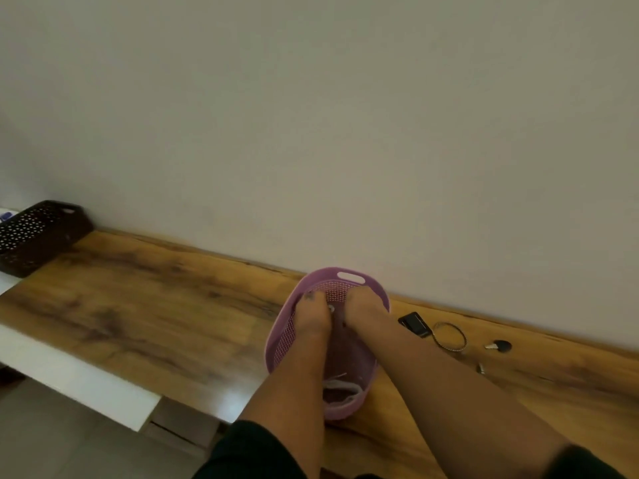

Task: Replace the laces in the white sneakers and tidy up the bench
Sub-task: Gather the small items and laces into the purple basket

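**Reaching into the lilac basket**

Both hands, left hand [311, 314] and right hand [364, 305], sit inside the lilac perforated basket [283, 340] on the wooden bench [155, 299]; their grip cannot be told. White lace [340, 385] lies inside. A brown basket [38, 233] stands far left.

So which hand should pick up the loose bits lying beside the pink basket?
Probably the right hand: the black card, cord loop and key all lie on its side of the pink basket. The left hand would have to cross over.
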